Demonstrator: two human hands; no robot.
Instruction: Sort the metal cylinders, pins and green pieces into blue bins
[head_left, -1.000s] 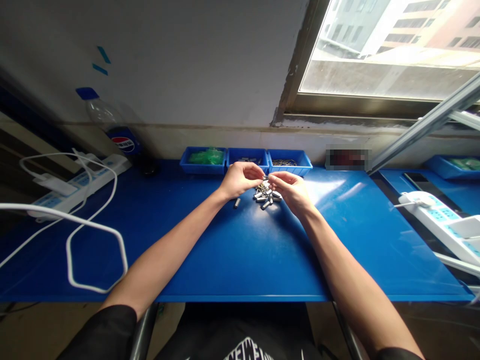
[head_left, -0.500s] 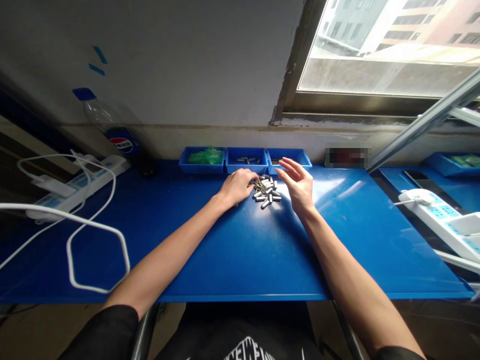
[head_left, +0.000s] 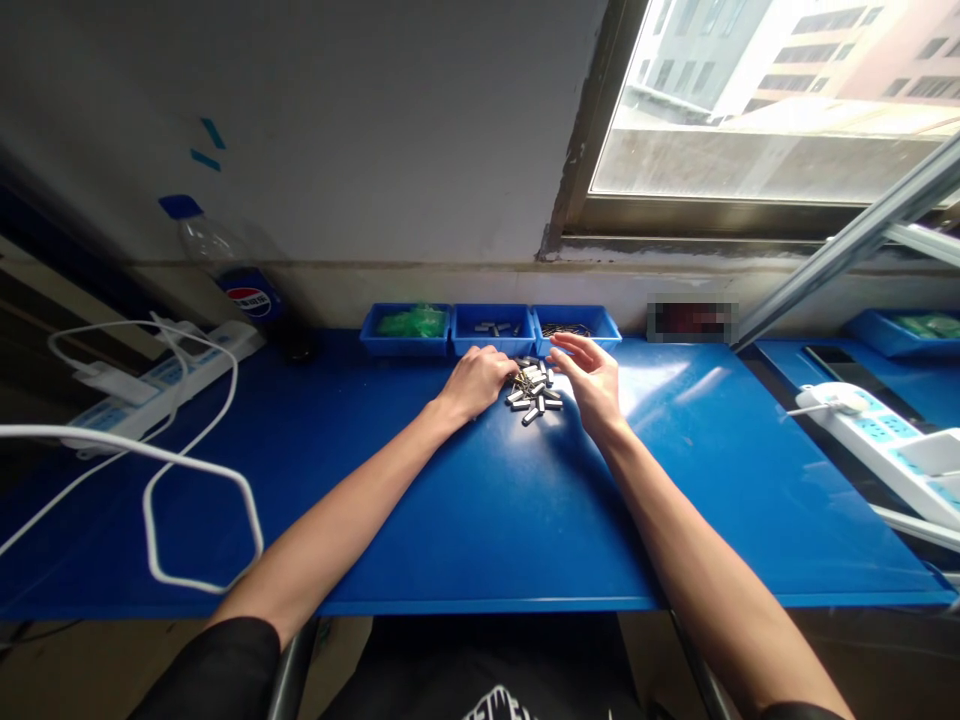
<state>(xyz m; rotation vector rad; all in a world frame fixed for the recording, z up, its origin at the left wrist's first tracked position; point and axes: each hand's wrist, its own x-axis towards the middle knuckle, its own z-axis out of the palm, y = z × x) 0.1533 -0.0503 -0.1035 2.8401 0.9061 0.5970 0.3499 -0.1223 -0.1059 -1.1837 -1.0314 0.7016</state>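
A pile of small metal cylinders and thin brass-coloured pins (head_left: 534, 392) lies on the blue table (head_left: 495, 520). At the pile's left edge is my left hand (head_left: 478, 382), its fingers curled and closed; what its fingertips hold, if anything, is hidden. On the other side, my right hand (head_left: 590, 377) hovers beside the pile with its fingers apart and nothing visible in it. Behind the hands stand three blue bins: the left one holds green plastic (head_left: 411, 321), the middle bin (head_left: 493, 345) a few metal cylinders, and the right bin (head_left: 613, 335) thin pins.
At the left are a cola bottle (head_left: 251, 290), a white power strip (head_left: 161, 385) and a looped white cable (head_left: 148, 510). Another power strip (head_left: 885, 430), a dark phone-like object (head_left: 862, 380) and a blue tray (head_left: 885, 335) are at the right, near a metal frame (head_left: 832, 245).
The view has shifted slightly, so the scene sits a little lower. My right hand has moved a little, uncovering more of the right bin. My left hand remains at the pile.
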